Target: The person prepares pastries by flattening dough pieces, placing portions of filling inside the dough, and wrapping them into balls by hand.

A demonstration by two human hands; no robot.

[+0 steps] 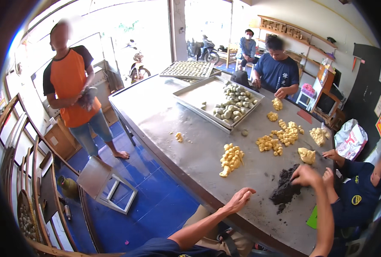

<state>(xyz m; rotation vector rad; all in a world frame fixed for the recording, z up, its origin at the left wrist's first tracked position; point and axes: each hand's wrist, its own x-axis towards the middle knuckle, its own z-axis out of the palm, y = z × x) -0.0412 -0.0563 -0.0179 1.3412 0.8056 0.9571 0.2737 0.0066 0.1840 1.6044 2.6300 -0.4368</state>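
My left hand (240, 199) is at the table's front edge, left of a dark crumbly mass (280, 191), fingers curled together; what they hold, if anything, is hidden. My right hand (306, 174) is closed at that mass, fingertips down in it. A smooth yellow dough lump (306, 156) lies behind my right hand. Knobbly piles of yellow dough pieces (231, 160) are spread over the metal table (156, 120), and a green flat scraper (311, 219) lies beside my right forearm.
Pale green balls fill part of a tray (185, 98); stacked trays (186, 68) stand behind. A person in orange (70, 85) stands left, one in blue (278, 68) works opposite, another sits behind (247, 49). A co-worker (357, 192) is close right. A chair (94, 180) stands left.
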